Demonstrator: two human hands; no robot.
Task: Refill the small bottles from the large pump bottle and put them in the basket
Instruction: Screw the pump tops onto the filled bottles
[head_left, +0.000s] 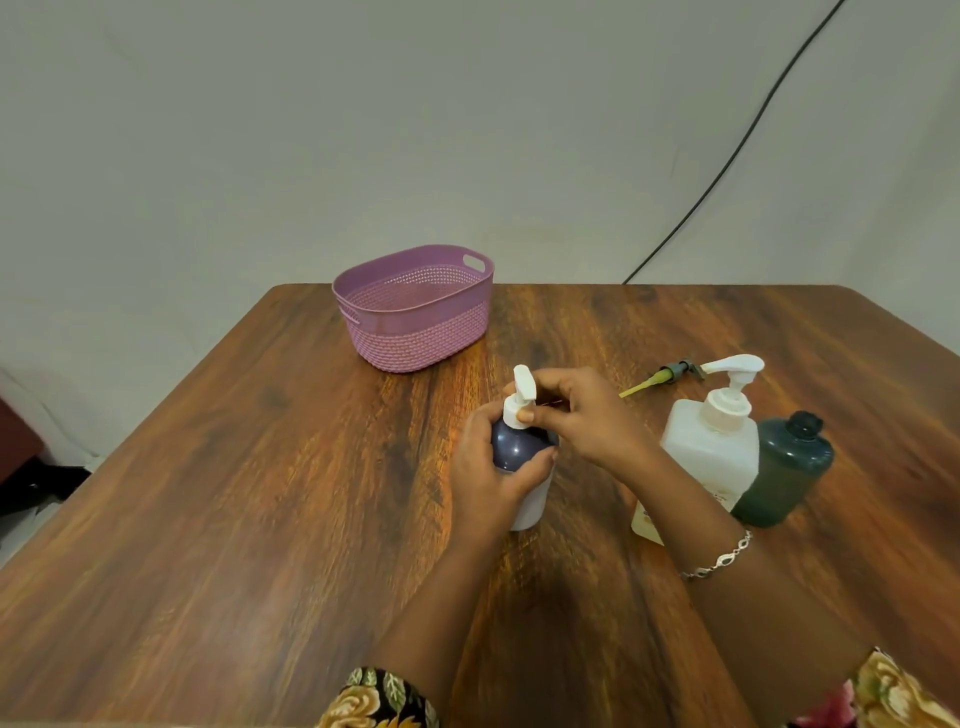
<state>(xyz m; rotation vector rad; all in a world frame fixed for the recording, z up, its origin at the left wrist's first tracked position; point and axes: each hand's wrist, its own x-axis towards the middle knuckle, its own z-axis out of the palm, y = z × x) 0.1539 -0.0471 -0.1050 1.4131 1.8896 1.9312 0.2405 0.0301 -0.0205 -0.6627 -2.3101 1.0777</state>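
We see the small bottle (515, 442) standing upright near the middle of the wooden counter (208, 467). Its shoulder and upper body are a glossy dark navy, its lower part is white, and a white pump head (523, 387) sits on its neck with the spout pointing toward the far edge. The left grip (488, 470) is wrapped round the bottle's body, with the thumb across the front and the fingers curled behind. The right grip (582, 415) is closed on the white pump collar, pinching it between the thumb and curled fingers just under the spout. A silver bracelet (719, 558) circles the right wrist, and floral sleeves (384, 699) show at the near edge.

Toward the right edge stands the large pump bottle (711, 452), cloudy white with a white pump on top and a printed label low on its front. Just beside it, nearer the right edge, stands a dark green bottle (784, 473) with a dark, pumpless neck; we cannot tell whether the two touch. Behind them a loose pump (670, 375) with a grey head and a yellowish dip tube lies flat on the wood.

The purple woven-pattern basket (426, 338) sits at the far edge, left of centre, well apart from the bottles; we see nothing inside it. A black cable (727, 166) runs down the wall behind the far right corner.
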